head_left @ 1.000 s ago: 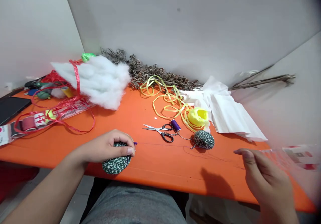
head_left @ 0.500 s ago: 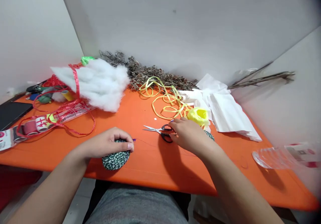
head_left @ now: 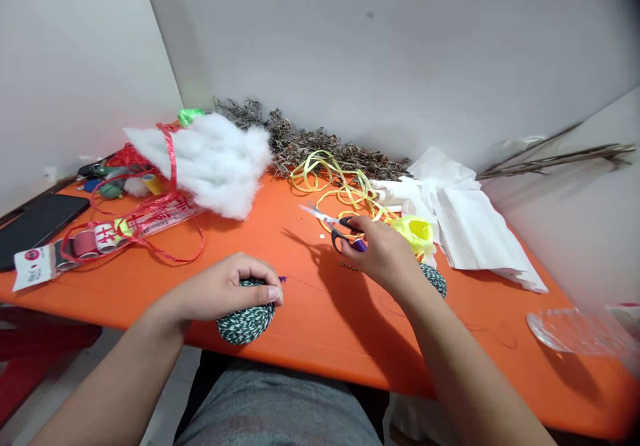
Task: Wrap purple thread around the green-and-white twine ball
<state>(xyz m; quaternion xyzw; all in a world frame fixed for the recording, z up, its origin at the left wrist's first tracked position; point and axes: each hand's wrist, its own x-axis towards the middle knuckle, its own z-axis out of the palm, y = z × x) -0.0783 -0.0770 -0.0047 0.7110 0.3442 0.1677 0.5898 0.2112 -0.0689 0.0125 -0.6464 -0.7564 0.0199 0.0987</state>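
My left hand [head_left: 237, 287] is wrapped round a dark green and white cord coil [head_left: 245, 325] near the table's front edge. A bit of purple thread [head_left: 283, 279] sticks out beside its fingertips, and a thin strand runs right from there. My right hand [head_left: 383, 249] holds the scissors [head_left: 333, 225] by their black handles, above the table, with the blades apart and pointing left. A purple spool [head_left: 359, 245] shows under its fingers. Another green and white piece [head_left: 433, 280] lies partly hidden behind the right wrist, near a yellow bundle [head_left: 416, 234].
White stuffing [head_left: 220, 163] and red ribbon lie at the left, near thread spools [head_left: 85, 244] and a black phone [head_left: 43, 226]. Dried twigs [head_left: 325, 141] line the back. White sheets [head_left: 485, 229] and a clear plastic container [head_left: 575, 331] are at the right.
My right hand has lifted the scissors off the table. The view has shifted, so the things on the table appear further right. My left hand still holds the coil.
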